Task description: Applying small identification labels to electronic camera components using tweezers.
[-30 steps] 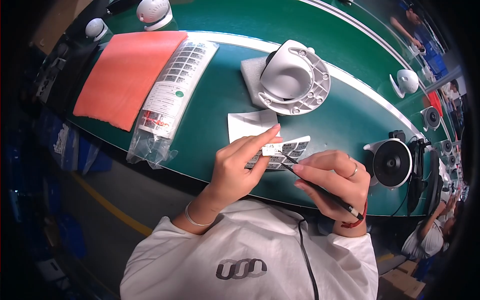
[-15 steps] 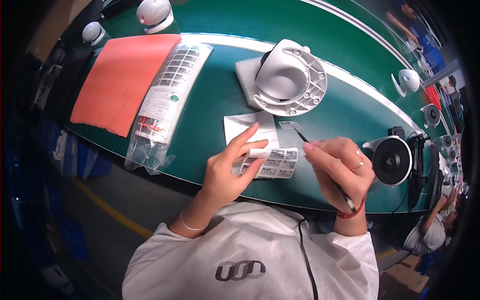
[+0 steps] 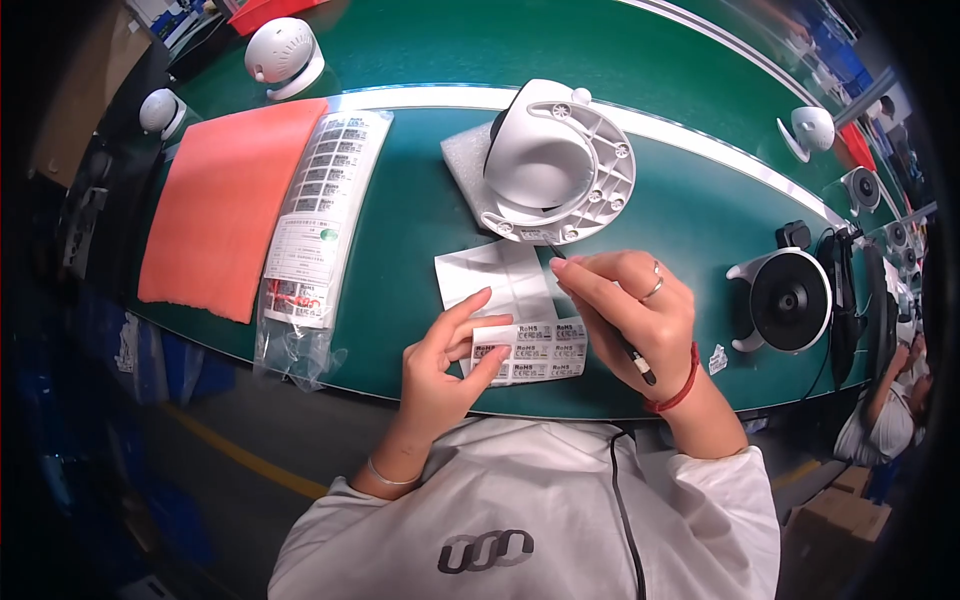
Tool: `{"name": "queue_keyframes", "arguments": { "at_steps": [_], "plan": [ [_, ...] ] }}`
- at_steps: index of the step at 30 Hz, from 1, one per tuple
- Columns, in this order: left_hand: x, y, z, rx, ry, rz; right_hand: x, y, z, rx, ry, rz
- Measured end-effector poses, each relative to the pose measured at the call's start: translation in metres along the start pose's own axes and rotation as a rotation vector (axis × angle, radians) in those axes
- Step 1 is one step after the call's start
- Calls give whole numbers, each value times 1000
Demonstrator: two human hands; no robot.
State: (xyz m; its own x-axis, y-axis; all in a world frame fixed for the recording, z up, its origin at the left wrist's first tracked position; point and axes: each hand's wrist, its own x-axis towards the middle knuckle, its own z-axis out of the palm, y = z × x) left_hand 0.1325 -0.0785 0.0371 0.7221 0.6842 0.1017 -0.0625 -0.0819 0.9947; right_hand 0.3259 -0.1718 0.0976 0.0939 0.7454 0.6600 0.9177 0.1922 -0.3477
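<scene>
My left hand (image 3: 436, 365) pinches a curled sheet of printed labels (image 3: 548, 352) between thumb and fingers. Under its far side lies a blank white sheet (image 3: 480, 275) with a crease. My right hand (image 3: 645, 310) is closed around a slim black pen-like tool (image 3: 637, 362), its tip pointing to the white device. A small grey label (image 3: 538, 236) shows at the tip, against the near rim of the base; whether it is stuck down, I cannot tell. That white rounded device (image 3: 540, 172) lies tipped, ribbed base facing right, on a white foam block (image 3: 465, 165).
To the left are an orange foam sheet (image 3: 220, 210) and a bagged roll of labels (image 3: 325, 200). A round black-faced device (image 3: 788, 302) stands at right beside black cables (image 3: 843, 320). White round devices (image 3: 284, 55) sit along the green line beyond; other people work at far right.
My right hand has brought the tool tip and small label leftward to the device's base rim. The label sheet, still in my left hand, lies flatter. The whole view has shifted slightly.
</scene>
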Motion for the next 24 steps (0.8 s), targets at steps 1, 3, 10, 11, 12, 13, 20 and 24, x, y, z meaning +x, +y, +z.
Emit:
{"name": "queue_keyframes", "arguments": {
  "at_steps": [1,3,10,11,12,13,20,24],
  "plan": [
    [0,0,0,-9,1,-9,1,0,0,-1,-2,2],
    [0,-1,-1,-12,-6,-12,2,-1,2,-11,-18,8],
    [1,-2,-3,-15,-26,-14,5,-1,3,-35,-44,-21],
    [0,-2,-3,-16,-25,-14,5,-2,3,-37,-64,-11],
    [0,-3,-3,-21,-27,-14,4,-3,3,-38,-83,0],
    [0,-3,-3,-26,-28,-14,4,-3,4,-40,-84,-1],
    [1,-4,-2,-8,-40,13,-4,-9,17,163,142,340],
    [0,-3,-3,3,-32,9,-9,-5,19,846,260,968]
  ]
}}
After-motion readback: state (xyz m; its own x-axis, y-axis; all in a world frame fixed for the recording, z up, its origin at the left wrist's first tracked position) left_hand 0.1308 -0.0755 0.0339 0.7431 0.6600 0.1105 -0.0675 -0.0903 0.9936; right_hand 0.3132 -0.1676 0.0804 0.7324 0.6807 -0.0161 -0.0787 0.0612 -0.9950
